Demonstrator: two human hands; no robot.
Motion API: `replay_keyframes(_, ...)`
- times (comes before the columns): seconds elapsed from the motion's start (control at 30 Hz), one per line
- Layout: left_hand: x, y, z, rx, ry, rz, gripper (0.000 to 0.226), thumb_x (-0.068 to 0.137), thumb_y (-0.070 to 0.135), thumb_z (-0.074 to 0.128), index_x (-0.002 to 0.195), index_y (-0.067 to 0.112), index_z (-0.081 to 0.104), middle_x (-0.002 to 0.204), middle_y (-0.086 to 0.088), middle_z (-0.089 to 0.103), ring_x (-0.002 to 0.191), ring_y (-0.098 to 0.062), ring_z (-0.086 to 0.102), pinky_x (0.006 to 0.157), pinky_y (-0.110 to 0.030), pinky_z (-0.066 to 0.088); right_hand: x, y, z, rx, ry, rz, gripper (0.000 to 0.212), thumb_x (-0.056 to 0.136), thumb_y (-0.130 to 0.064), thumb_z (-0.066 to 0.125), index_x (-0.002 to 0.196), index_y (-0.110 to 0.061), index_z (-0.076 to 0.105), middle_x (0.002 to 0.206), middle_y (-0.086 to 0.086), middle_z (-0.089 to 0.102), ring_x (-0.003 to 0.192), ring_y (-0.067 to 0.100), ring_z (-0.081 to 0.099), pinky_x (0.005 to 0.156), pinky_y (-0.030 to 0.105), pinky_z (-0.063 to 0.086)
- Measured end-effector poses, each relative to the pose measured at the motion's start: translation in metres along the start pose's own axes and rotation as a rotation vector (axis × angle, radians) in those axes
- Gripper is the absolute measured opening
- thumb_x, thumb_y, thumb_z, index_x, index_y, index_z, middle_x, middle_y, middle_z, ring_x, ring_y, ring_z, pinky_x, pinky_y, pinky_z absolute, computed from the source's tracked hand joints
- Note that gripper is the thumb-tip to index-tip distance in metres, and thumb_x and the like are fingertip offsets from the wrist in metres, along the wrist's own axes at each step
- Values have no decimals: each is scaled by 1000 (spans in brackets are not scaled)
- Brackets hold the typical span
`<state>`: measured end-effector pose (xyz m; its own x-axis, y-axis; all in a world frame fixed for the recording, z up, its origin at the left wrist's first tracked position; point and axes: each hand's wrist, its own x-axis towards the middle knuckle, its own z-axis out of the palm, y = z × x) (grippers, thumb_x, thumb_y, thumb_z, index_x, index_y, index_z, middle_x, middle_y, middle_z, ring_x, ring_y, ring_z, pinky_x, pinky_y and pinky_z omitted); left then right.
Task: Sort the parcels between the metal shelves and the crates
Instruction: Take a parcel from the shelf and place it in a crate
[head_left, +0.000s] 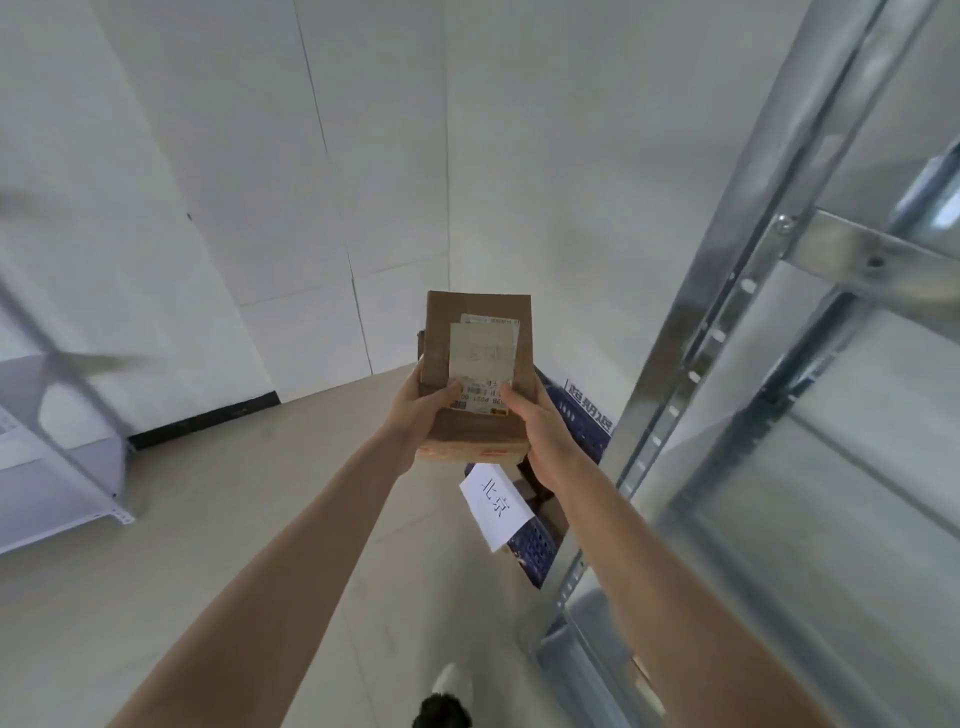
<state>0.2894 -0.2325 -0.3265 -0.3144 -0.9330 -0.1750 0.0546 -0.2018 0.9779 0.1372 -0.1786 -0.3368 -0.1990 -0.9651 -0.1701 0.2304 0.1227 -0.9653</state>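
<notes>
At centre frame, gripping a cardboard parcel (470, 434) from either side with left hand (415, 410) and right hand (540, 431), thumbs on top; tilted label-up, probably to read the destination. Held above the tagged blue crate (532, 545) at lower centre, beside the metal shelf (727, 364) at right.

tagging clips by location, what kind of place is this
Probably a parcel sorting room: a labelled cardboard parcel, a blue crate with a paper sign, and metal shelving at right.

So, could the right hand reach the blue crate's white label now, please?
Probably yes: the white label lies uncovered just below, though the right hand currently grips the parcel.
</notes>
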Motion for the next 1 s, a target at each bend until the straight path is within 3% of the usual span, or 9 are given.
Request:
replay_keyframes(0.07,46,3,0,19,-61,-7,38,93,13,65,129,21,56,108,3,71,93,-12,69,72,-20,54,38,2,-4,50,49,-1,41,100,-21,56,138,-34,48,123,-1,68,112,23,64,90,40,55)
replay_keyframes(0.2,125,3,6,66,-132,-57,37,92,14,67,127,21,57,106,3,71,100,-19,67,83,-28,54,102,2,-17,133,151,31,43,99,-20,58,139,-34,49,122,0,70,113,27,65,88,44,56)
replay_keyframes(0.3,172,3,10,91,-185,-88,34,92,11,66,123,24,56,104,4,70,95,-17,67,73,-22,54,138,3,-25,142,188,44,43,98,-21,59,138,-33,50,124,3,69,114,30,65,89,47,57)
replay_keyframes(0.47,260,3,31,125,-312,-159,36,94,13,64,127,23,53,103,5,68,87,-8,65,59,-12,51,201,-2,-45,160,321,55,44,98,-22,59,139,-32,47,122,2,70,105,25,69,77,37,60)
replay_keyframes(0.57,314,0,55,179,-435,-193,39,94,16,64,130,23,50,107,3,66,91,-10,63,65,-19,51,233,-2,-67,178,448,47,45,99,-23,58,141,-31,45,127,3,66,109,26,67,84,39,59)
replay_keyframes(0.7,376,-21,88,233,-614,-263,43,92,17,67,132,24,53,116,-1,68,101,-19,66,81,-31,55,260,9,-90,276,628,61,44,100,-18,56,141,-28,44,123,3,66,98,19,68,68,29,59)
replay_keyframes(0.8,405,-42,110,305,-737,-338,45,90,22,69,131,29,51,118,0,67,109,-24,64,97,-46,52,273,26,-108,325,727,109,46,100,-19,56,143,-29,42,126,5,65,102,23,67,71,32,57)
replay_keyframes(0.93,426,-75,138,421,-871,-423,54,90,27,70,137,32,44,124,0,63,110,-21,61,91,-40,52,280,54,-133,377,837,199,47,99,-21,57,143,-31,41,130,7,63,105,25,66,74,33,57)
replay_keyframes(1.0,431,-96,152,459,-917,-472,57,89,27,70,139,30,42,122,2,62,104,-15,60,80,-30,50,281,76,-150,376,881,254,48,99,-22,57,143,-33,40,129,5,63,109,26,64,84,39,56)
